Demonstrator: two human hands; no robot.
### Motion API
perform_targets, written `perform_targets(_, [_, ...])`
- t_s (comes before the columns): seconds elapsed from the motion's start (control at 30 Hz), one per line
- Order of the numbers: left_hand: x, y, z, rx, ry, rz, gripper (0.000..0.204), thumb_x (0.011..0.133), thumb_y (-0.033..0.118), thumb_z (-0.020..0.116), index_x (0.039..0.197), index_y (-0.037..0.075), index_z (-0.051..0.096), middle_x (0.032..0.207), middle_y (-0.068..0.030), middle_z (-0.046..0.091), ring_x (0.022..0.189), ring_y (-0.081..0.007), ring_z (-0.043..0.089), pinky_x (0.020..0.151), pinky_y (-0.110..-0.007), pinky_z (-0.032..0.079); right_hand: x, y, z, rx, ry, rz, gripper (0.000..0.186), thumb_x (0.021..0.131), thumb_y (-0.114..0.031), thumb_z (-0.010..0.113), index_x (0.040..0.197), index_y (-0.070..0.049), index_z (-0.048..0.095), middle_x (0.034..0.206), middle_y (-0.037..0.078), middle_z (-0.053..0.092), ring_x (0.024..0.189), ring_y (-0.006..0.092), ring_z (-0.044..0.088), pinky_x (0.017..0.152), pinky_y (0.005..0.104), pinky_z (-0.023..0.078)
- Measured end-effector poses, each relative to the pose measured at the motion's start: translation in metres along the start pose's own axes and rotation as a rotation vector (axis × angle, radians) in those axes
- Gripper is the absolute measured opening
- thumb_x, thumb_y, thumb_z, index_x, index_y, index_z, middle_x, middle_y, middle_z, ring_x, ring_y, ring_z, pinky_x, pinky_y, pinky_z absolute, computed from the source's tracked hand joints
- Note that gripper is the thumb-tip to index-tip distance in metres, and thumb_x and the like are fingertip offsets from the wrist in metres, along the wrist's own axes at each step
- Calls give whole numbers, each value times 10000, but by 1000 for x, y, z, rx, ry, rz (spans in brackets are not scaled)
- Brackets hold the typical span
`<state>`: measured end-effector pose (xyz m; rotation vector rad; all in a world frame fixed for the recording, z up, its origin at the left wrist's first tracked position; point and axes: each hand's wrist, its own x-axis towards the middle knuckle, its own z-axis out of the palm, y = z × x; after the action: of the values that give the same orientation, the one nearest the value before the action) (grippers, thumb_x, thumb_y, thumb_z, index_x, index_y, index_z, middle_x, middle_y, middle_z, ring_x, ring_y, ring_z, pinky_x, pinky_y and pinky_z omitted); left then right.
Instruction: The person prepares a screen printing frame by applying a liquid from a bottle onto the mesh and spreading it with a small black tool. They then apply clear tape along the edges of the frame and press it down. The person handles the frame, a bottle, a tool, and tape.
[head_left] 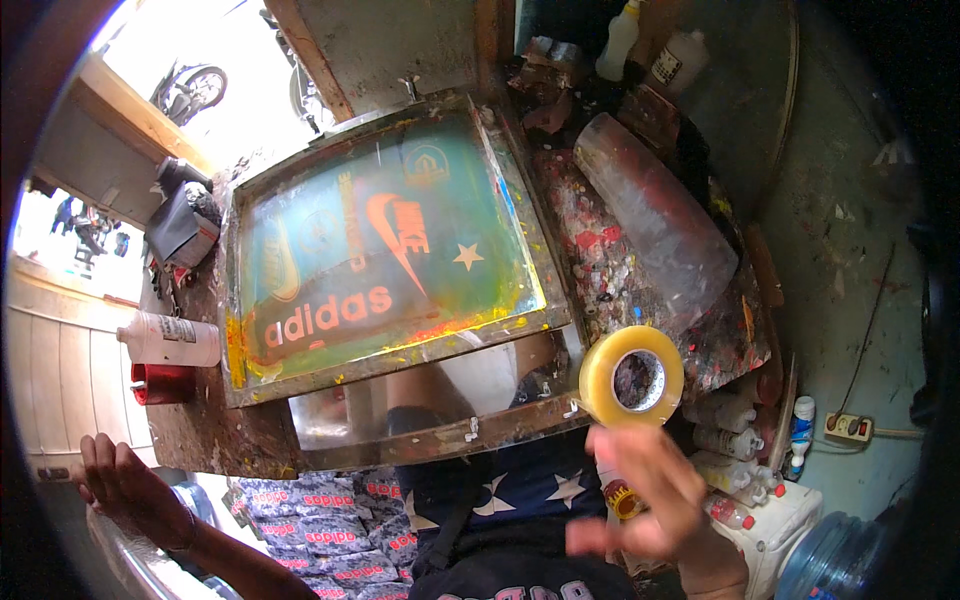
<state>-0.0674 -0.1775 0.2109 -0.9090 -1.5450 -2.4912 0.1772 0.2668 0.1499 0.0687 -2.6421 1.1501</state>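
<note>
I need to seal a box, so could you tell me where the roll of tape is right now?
In the head view, the roll of tape is held up in the right hand, just right of the screen-printing frame's lower corner.

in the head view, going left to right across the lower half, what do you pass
left hand raised with fingers spread → white squeeze bottle lying above a red cup → printed fabric stack → right hand holding up a tape roll → small bottles → blue water jug
</note>
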Motion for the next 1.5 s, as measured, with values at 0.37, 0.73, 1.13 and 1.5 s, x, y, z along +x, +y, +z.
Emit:
perform_targets(0.37, [84, -39, 11, -209, -187, -53, 243, 1060, 165, 348, 1199, -5, 453, 1312, -174, 393, 1229, -247, 380, 1095, -410, 296, 76, -33, 14, 756, 190, -432, 268, 698, -199, 787, 958, -137, 807, 885, -65, 595, 814, 157, 412, 642, 291, 343])
perform_targets(0.73, [176, -162, -2, 1698, -333, 302, 301, 999, 92, 480, 1292, 63, 541, 1317, -160, 520, 1219, -255, 515, 1099, -386, 384, 90, 13, 100, 746, 366, 16, 257, 891, -24, 690, 1145, -53, 711, 871, 39, 573, 813, 152, 547, 705, 273, 482])
perform_targets(1.13, [184, -416, 78, 900, -575, -398, 77, 915, 116, 674, 952, 50, 664, 778, -55, 655, 736, -119, 603, 690, -297, 496, 63, 35, 204, 2183, -24, 659, 1077, 914, -254, 722, 1579, -321, -123, 1109, 138, 595, 834, 156, 527, 820, 314, 446])
perform_targets(1.5, [158, -438, 84, 891, -391, -264, 345, 821, 87, 772, 1149, 82, 665, 809, -57, 698, 791, -203, 605, 765, -348, 502, 69, 30, 217, 2050, -66, 676, 1150, 894, -357, 739, 1538, -384, -214, 1113, 177, 593, 828, 181, 533, 793, 346, 454])
